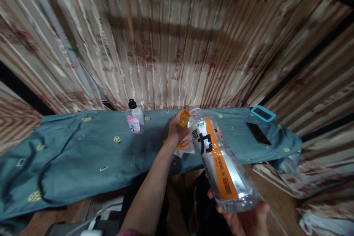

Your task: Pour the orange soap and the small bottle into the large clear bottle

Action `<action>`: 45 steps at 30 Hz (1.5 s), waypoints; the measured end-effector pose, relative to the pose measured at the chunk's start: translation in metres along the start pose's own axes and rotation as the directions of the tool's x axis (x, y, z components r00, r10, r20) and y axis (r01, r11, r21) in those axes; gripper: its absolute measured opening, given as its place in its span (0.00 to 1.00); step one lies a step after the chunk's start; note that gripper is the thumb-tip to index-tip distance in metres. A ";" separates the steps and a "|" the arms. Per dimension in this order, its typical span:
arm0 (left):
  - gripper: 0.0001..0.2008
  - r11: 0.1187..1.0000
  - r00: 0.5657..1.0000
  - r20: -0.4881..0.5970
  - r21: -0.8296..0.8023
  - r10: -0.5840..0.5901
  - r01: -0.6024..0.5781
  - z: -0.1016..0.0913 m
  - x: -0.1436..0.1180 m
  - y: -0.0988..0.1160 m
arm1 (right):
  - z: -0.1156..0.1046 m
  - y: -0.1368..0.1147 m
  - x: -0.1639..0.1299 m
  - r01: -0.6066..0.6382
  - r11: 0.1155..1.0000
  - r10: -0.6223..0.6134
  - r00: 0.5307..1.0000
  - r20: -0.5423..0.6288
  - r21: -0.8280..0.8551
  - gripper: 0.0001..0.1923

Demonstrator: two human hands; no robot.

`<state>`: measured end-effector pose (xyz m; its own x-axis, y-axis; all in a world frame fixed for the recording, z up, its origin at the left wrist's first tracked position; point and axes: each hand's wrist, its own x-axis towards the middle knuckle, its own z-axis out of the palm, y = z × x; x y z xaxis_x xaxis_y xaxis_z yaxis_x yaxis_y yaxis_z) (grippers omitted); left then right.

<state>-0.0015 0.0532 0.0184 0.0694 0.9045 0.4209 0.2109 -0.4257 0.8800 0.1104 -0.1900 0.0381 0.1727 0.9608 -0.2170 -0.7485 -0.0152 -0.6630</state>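
My right hand [243, 217] grips the base of a large clear plastic bottle [221, 162] with an orange and silver label. The bottle is tilted, its uncapped-looking mouth pointing up and away from me. Beside that mouth, my left hand [176, 127] is closed around a small see-through orange object [184, 118], perhaps a cup or container; fingers and bottle hide part of it. I cannot tell whether the two touch. Under my left hand lies a white and orange wrapper or tissue [184, 150], partly covered by the bottle.
A clear pump-less bottle with black cap [136, 120] and pink label stands left on the teal cloth [91, 143]. To the right lie a black phone [258, 134] and a blue-framed device [263, 113]. Striped curtains [166, 44] hang behind. A white plug [92, 226] with cable sits lower left.
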 end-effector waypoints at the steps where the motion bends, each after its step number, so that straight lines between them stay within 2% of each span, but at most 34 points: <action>1: 0.21 1.000 1.000 0.000 -0.001 0.003 -0.003 0.000 0.000 0.001 | -0.002 0.000 0.001 0.003 1.000 -0.003 1.000 0.012 0.004 0.32; 9: 0.20 0.999 1.000 0.012 -0.029 -0.027 0.027 -0.002 0.000 0.010 | -0.011 0.003 0.003 -0.022 0.998 0.021 0.999 0.024 0.063 0.37; 15: 0.21 0.997 0.998 0.015 -0.042 -0.064 0.064 -0.004 0.000 0.015 | -0.016 0.002 0.004 -0.022 0.999 0.018 0.997 0.078 0.043 0.36; 24: 0.20 0.998 0.999 0.002 -0.036 -0.051 0.051 -0.002 -0.001 0.011 | -0.014 0.002 0.001 -0.007 0.999 0.005 0.999 0.036 0.043 0.37; 29: 0.21 0.998 0.998 0.000 -0.021 -0.057 0.057 -0.002 -0.001 0.013 | -0.012 0.002 0.000 -0.008 0.999 0.007 1.000 0.027 0.038 0.42; 34: 0.21 0.997 0.998 0.017 -0.059 -0.057 0.058 -0.003 -0.003 0.012 | -0.016 0.004 0.001 -0.001 0.999 0.000 1.000 0.030 0.040 0.38; 37: 0.22 0.996 0.998 0.012 -0.057 -0.067 0.068 -0.004 -0.003 0.013 | -0.017 0.004 0.002 -0.017 1.000 0.016 0.999 0.039 0.025 0.40; 42: 0.21 0.995 0.997 0.000 -0.060 -0.076 0.076 -0.003 -0.002 0.014 | -0.016 0.005 0.002 -0.043 0.996 0.045 0.999 -0.021 0.074 0.40; 45: 0.20 0.997 0.998 -0.009 -0.046 -0.063 0.062 -0.004 -0.002 0.014 | -0.018 0.005 0.002 -0.052 0.997 0.052 0.999 -0.006 0.058 0.39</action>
<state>-0.0023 0.0453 0.0302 0.0472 0.9292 0.3666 0.1695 -0.3691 0.9138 0.1185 -0.1928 0.0215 0.1372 0.9569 -0.2559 -0.7924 -0.0490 -0.6080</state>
